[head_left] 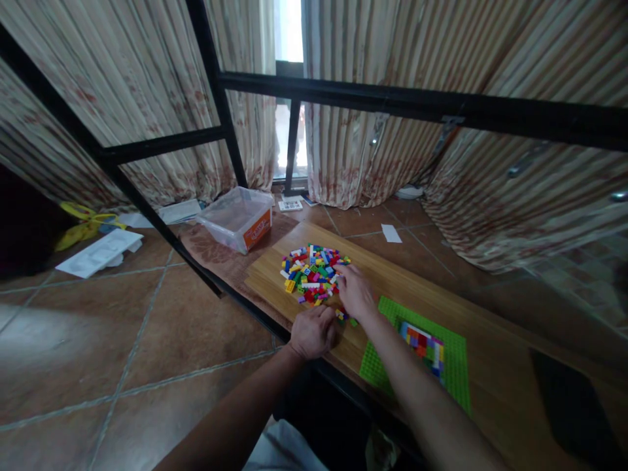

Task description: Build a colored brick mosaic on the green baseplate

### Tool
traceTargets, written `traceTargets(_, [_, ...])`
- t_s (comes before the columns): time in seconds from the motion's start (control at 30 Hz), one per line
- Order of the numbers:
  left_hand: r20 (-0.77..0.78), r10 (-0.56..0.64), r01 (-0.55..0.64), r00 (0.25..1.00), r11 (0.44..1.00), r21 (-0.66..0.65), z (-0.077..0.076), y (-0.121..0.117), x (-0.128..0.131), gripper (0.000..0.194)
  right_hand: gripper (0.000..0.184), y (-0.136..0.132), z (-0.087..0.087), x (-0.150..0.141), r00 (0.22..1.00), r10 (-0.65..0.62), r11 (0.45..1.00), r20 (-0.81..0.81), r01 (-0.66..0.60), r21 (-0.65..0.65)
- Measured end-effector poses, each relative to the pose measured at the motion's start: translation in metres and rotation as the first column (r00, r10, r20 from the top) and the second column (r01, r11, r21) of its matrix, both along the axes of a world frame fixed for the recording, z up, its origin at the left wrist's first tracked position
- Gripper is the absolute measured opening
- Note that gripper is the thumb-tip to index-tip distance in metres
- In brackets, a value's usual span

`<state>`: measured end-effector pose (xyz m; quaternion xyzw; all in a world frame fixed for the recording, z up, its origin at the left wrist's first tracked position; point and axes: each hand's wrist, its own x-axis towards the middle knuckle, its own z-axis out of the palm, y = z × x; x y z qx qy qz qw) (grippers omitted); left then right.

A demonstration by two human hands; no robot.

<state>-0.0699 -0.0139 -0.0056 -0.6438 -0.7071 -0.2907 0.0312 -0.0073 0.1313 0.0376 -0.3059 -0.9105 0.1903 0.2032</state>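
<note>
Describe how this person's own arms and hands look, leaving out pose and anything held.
Both forearms are bare, with no sleeves in view. The left hand and right hand wear no gloves. No watch, bracelet or ring shows, though the picture is too soft to rule out something small. No markings can be seen on either arm.

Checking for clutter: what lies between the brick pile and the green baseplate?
In the head view, the right hand lies between the brick pile and green baseplate, with a few loose bricks beside it.
</note>
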Motion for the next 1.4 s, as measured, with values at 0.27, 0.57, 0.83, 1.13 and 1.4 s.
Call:
traceTargets(0.27, [0.002, 0.003, -0.003, 1.000, 1.000, 0.001, -0.001, 0.000, -0.001, 0.008, 0.024, 0.014, -0.005, -0.029, 0.997, 0.056, 0.998, 0.059, -0.055, -0.005])
traceTargets(0.57, [0.030, -0.001, 0.002, 1.000, 1.000, -0.025, 0.000, 0.000, -0.002, 0.013, 0.021, -0.007, -0.005, 0.021, 0.989, -0.073, 0.993, -0.130, 0.059, -0.107])
traceTargets(0.83, [0.109, 0.035, -0.038, 0.993, 0.999, 0.024, 0.002, -0.002, -0.002, 0.029, 0.016, -0.059, -0.010, 0.053, 0.951, -0.082, 0.968, -0.298, 0.004, -0.253])
traceTargets(1.13, [0.109, 0.063, -0.064, 0.992, 0.998, 0.004, 0.001, 0.000, -0.004, 0.028, 0.015, -0.065, -0.011, 0.053, 0.935, -0.143, 0.939, -0.324, 0.025, -0.343])
traceTargets(1.4, [0.120, 0.053, -0.054, 0.991, 0.999, 0.000, 0.000, 0.000, -0.008, 0.028, 0.015, -0.069, -0.018, 0.050, 0.912, -0.176, 0.930, -0.372, 0.031, -0.365])
